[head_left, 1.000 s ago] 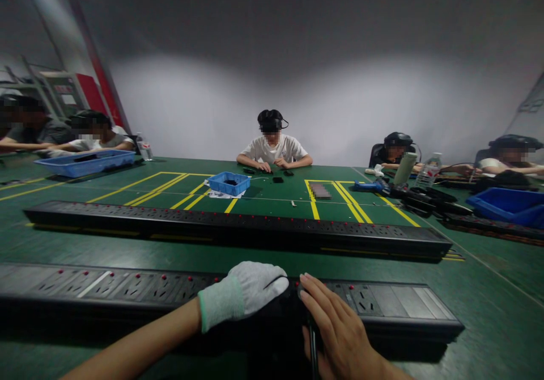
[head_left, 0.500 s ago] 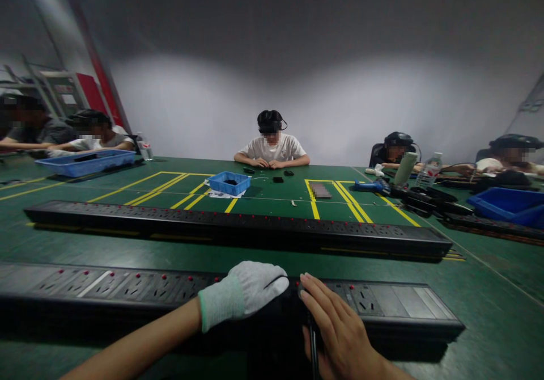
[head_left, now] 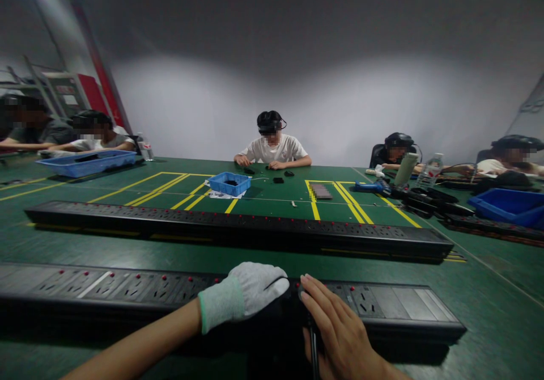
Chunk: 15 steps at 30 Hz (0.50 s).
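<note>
A long black power strip (head_left: 395, 300) with socket faces and red round parts along its top lies across the table in front of me. My left hand (head_left: 257, 289), in a pale glove with a green cuff, presses on the strip's top, its fingers together and curled over it. Bare, my right hand (head_left: 335, 323) is close beside it, its fingers bent around a black cable (head_left: 314, 349) that runs down toward me. The cable's upper end lies under the fingertips at the strip, and its exact shape is hidden.
A second black power strip (head_left: 238, 229) lies parallel behind the first. Farther off are a small blue bin (head_left: 230, 183), a grey block (head_left: 322, 191), a blue tool (head_left: 372, 187) and larger blue trays (head_left: 510, 205). Co-workers sit around the table, one (head_left: 274, 147) directly opposite.
My hands stay in practically the same place on the strip. Across the table, the co-worker's hands have moved apart.
</note>
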Available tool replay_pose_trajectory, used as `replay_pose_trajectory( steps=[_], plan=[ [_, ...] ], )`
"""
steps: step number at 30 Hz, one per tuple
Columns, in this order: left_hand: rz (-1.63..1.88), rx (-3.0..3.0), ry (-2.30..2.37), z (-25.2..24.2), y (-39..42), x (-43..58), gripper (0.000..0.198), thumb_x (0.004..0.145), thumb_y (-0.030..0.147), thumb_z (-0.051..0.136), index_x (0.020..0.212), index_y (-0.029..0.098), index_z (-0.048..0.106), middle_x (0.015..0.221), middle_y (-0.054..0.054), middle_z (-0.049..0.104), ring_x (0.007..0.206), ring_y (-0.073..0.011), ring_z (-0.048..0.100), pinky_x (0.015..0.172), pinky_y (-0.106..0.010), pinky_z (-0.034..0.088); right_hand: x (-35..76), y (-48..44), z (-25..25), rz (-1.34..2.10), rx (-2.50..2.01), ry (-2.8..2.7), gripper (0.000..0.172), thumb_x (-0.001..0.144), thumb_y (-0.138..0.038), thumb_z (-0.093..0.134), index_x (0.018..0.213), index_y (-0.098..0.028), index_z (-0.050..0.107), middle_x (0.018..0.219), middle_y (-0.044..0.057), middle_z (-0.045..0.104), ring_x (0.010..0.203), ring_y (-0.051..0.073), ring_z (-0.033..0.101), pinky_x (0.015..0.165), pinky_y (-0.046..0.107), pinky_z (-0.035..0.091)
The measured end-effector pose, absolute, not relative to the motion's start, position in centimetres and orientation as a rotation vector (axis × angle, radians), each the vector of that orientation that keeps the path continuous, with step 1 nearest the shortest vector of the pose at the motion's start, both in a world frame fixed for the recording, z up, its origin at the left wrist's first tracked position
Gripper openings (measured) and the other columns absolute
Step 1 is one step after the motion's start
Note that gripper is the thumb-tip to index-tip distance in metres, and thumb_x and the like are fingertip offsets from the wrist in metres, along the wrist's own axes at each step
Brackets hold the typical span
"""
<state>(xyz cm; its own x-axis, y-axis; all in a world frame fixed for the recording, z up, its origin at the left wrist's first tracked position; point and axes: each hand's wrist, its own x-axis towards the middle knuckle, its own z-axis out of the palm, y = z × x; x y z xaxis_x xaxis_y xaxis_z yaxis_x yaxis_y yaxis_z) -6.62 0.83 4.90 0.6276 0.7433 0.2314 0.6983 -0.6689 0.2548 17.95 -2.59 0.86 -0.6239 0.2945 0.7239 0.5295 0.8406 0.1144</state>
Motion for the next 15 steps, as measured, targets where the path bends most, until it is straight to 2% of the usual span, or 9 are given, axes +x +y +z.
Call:
replay_pose_trajectory(
  steps=[15],
  plan=[
    [0.481, 2.712, 1.203, 4.94, 0.84, -6.63, 0.046, 0.106, 0.043, 0.023, 0.116, 0.022, 0.063, 0.098, -0.006, 0.071, 0.097, -0.0202, 0.068, 0.089, -0.030, 0.050, 17.96, -2.55, 0.69, -0.412, -0.605, -2.286, 0.068, 0.076, -0.005, 0.045, 0.143, -0.007, 0.040, 0.151, 0.017, 0.044, 0.142, 0.029, 0.038, 0.106, 0.044, 0.049]
  ],
)
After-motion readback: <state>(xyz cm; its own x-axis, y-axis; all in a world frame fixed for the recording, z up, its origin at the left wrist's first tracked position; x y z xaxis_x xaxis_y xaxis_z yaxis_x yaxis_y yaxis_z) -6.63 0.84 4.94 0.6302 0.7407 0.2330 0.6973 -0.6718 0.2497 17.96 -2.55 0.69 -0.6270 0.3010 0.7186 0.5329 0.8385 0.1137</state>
